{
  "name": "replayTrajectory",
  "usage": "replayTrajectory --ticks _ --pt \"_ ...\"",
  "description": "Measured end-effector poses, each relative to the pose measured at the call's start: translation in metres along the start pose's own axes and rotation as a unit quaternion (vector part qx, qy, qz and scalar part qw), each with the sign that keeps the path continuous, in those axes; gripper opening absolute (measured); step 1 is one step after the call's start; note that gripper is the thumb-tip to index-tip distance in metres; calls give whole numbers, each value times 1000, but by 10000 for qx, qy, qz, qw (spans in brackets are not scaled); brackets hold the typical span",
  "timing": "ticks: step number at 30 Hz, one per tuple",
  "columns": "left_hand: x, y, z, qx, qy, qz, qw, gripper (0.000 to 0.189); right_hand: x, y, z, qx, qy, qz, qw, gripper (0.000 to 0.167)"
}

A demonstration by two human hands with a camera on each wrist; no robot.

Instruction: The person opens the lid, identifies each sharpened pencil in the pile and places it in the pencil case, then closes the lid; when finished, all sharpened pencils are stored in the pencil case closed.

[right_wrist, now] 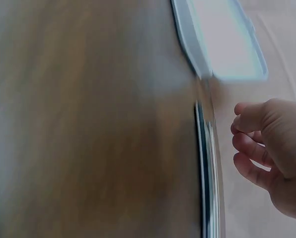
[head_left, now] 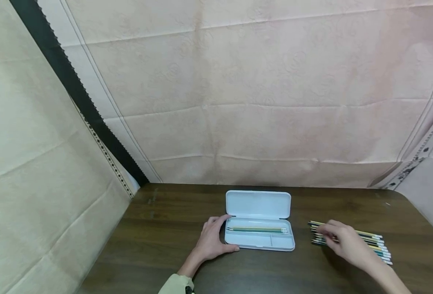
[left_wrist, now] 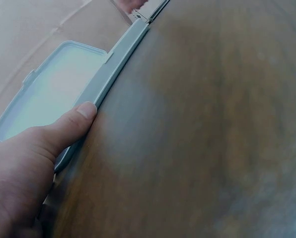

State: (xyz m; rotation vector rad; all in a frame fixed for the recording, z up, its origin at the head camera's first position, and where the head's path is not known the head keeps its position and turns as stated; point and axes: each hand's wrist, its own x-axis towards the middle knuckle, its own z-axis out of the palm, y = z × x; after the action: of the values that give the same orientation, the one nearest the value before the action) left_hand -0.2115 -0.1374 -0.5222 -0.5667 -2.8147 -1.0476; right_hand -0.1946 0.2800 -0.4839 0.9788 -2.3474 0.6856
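A pale blue pencil case [head_left: 259,247] lies on the table with its lid [head_left: 258,204] tipped back. Yellow and green pencils [head_left: 257,230] lie along the case's back compartment. My left hand [head_left: 212,241] grips the left end of the case, its thumb at the front edge and fingers by the hinge corner. In the left wrist view the thumb [left_wrist: 76,124] presses the case's side. To the right, a row of several pencils [head_left: 380,247] lies side by side. Over their dark-tipped left ends hovers my right hand [head_left: 345,244], fingers loosely bent, thumb near the index finger, nothing visible between them.
The brown wooden table [head_left: 157,253] has rounded back corners. A pale cloth [head_left: 268,98] hangs behind it, and another cloth sheet [head_left: 43,163] hangs along the left side. A smaller divided compartment [head_left: 280,241] sits at the case's front right.
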Motion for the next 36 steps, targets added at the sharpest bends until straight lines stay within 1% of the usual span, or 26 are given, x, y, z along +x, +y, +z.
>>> replayTrajectory --ticks 3,5,8,12,13,15,17,18,20,21,22,25,32,34,36 --pt "0 -1 0 14 -14 -29 10000 94 -22 10 -12 -187 230 -86 9995 45" --pt "0 -1 0 -3 -14 -18 10000 94 -35 15 -19 -300 318 -66 9990 47" --pt "0 0 -1 -16 6 2 10000 93 -49 20 -29 -430 351 115 9984 47" --pt "0 0 -1 -27 2 -22 10000 93 -63 25 -40 -722 309 454 9959 47" --pt "0 0 -1 -19 -4 -26 10000 93 -66 26 -43 -798 294 502 9951 45" --pt "1 -1 -1 -6 -12 -21 10000 94 -72 30 -46 -881 325 532 9942 21" --pt "1 -1 -1 15 -14 -2 10000 94 -79 33 -50 -885 344 535 9940 10" --pt "1 -1 -1 30 -12 6 10000 94 -81 35 -51 -855 371 542 9942 8" --pt "1 -1 -1 53 1 45 10000 93 -87 38 -53 -817 389 595 9941 9" --pt "1 -1 -1 52 2 54 10000 93 -89 39 -54 -845 381 657 9935 13" --pt "1 -1 -1 47 5 54 10000 93 -92 39 -55 -900 334 758 9925 25" --pt "0 -1 -1 21 15 70 10000 93 -97 40 -58 -1005 201 990 9898 42" --pt "1 -1 -1 14 37 34 10000 94 -100 42 -62 -961 110 955 9907 42" --pt "1 -1 -1 37 17 22 10000 94 -100 42 -62 -994 68 996 9900 48" --pt "1 -1 -1 59 5 35 10000 94 -100 41 -61 -984 33 1045 9896 50"
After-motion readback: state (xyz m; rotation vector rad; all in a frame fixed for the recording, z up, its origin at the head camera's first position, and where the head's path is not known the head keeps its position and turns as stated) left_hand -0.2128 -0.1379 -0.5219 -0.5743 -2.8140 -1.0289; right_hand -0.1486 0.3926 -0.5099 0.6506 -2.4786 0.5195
